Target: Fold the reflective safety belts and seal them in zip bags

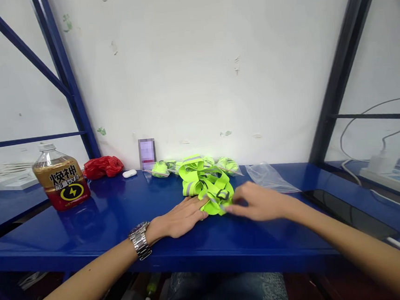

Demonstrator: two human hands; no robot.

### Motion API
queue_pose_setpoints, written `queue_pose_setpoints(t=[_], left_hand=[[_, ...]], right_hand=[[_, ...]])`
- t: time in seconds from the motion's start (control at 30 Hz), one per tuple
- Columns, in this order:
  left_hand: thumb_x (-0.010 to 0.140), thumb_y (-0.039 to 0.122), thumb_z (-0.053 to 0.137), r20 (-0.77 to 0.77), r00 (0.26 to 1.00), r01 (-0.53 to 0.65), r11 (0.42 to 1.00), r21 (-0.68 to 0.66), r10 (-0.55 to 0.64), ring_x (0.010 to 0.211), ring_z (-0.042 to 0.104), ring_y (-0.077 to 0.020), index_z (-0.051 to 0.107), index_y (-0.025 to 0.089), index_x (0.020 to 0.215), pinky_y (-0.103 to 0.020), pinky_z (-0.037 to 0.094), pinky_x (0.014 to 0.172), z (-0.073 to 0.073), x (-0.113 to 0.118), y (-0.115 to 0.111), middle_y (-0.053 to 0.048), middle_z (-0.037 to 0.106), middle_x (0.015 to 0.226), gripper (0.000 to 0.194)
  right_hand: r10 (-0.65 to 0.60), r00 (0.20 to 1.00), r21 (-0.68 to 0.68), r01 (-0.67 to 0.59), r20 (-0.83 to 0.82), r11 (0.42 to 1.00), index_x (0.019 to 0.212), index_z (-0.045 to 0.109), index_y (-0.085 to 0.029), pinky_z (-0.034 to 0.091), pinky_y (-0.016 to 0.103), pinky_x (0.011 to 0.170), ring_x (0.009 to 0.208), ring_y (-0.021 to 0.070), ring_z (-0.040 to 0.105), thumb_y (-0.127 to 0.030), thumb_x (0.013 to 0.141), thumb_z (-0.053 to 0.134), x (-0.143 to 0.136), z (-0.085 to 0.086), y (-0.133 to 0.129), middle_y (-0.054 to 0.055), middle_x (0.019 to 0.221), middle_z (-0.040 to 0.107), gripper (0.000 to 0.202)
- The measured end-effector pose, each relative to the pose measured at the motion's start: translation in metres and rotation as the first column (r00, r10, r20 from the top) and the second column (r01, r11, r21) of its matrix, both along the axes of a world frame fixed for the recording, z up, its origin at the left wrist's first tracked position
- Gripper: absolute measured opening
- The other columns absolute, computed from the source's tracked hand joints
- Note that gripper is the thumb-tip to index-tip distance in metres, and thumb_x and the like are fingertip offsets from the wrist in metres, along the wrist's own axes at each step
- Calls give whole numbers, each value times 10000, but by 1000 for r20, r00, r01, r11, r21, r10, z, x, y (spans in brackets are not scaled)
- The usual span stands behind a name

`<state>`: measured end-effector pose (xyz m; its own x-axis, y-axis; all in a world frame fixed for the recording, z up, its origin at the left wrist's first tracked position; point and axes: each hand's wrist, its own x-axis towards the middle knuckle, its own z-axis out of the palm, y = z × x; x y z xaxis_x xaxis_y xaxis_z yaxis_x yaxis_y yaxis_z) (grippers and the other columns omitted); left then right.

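Observation:
A loose bundle of neon-yellow reflective straps point(212, 179) with grey bands and a black buckle is heaped on the blue table point(129, 221). My left hand point(181, 215), a metal watch on its wrist, lies flat with fingers stretched onto the left lower edge of the bundle. From the other side my right hand point(255, 202) is curled, thumb and fingers closed at the lower right edge of the straps. Slight blur covers its fingertips. Behind the bundle, several packed neon-yellow strap bundles in clear bags point(227, 165) sit against the wall.
An empty clear zip bag point(270, 177) and a black phone point(349, 214) with a cable lie right. On the left stand a large drink bottle point(61, 178), a red plastic bag point(103, 167) and a white earbud case point(129, 173). Another phone point(147, 153) leans on the wall.

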<state>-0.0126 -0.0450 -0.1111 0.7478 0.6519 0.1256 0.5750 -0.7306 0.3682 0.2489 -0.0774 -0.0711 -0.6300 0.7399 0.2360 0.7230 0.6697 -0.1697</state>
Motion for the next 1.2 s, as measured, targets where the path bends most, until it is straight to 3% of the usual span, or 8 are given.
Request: queue_pose_setpoints(t=[0.17,0.33,0.5,0.67,0.73,0.97,1.07,1.2], left_hand=[[863,552,501,-16,999,-30,999,-23,30,1353,347,-343,259,159,1483,-468,289,1107,2,1,-1,-144,349,1500,773],[741,372,639,274,956,-89,994,-59,102,1158,536,-312,381,145,1399,-420,434,976,0,8,10,-138,542,1329,742],[596,195,657,733,651,-19,969,-245,198,986,617,-257,575,123,1141,-373,493,883,-1,23,29,-87,671,1070,556],[639,262,698,876,375,-40,950,-311,303,868,653,-216,642,123,875,-346,525,828,-6,49,36,-66,694,884,280],[673,297,704,869,393,-64,952,-299,299,897,653,-209,642,133,895,-346,522,856,-9,55,34,-66,698,938,283],[812,302,537,626,736,-257,962,-94,258,1062,609,-257,646,179,1005,-444,465,981,-16,38,30,-60,689,1063,253],[798,242,502,579,759,-376,926,19,296,1149,556,-275,627,195,1063,-471,415,1036,-16,30,30,-61,653,1152,296],[780,244,523,553,762,-370,927,-53,336,1117,566,-289,625,190,1076,-469,416,1031,-12,30,26,-58,672,1087,318]], right_hand=[[-81,995,8,80,53,997,1305,565,-166,345,566,1000,1245,400,438,-682,819,468,18,-39,3,183,1318,545,715],[-51,965,-256,-17,-257,967,1526,94,-287,303,552,1076,1358,340,355,-624,838,511,17,-35,22,119,1531,306,873],[-146,739,-440,-219,-657,871,1481,-219,-246,467,438,972,1159,236,586,-506,803,638,-1,-29,24,151,1371,516,1123],[-269,542,-391,-122,-796,912,1511,-115,-237,408,428,1047,1250,226,510,-435,715,745,-22,-44,30,132,1440,443,1188],[-305,472,-365,-39,-827,930,1525,-8,-222,413,413,1043,1253,233,502,-385,677,772,-28,-52,38,121,1439,446,1164],[-365,438,-293,225,-822,929,1375,477,-184,528,382,813,935,243,639,-163,587,688,-35,-57,56,74,1156,662,816],[-377,449,-214,373,-810,903,1276,590,-176,515,390,800,876,250,636,-165,574,663,-35,-43,49,71,1046,697,706],[-279,496,-52,423,-822,905,1149,663,-177,498,386,806,809,243,631,-247,656,632,-45,-30,41,56,889,709,500]])
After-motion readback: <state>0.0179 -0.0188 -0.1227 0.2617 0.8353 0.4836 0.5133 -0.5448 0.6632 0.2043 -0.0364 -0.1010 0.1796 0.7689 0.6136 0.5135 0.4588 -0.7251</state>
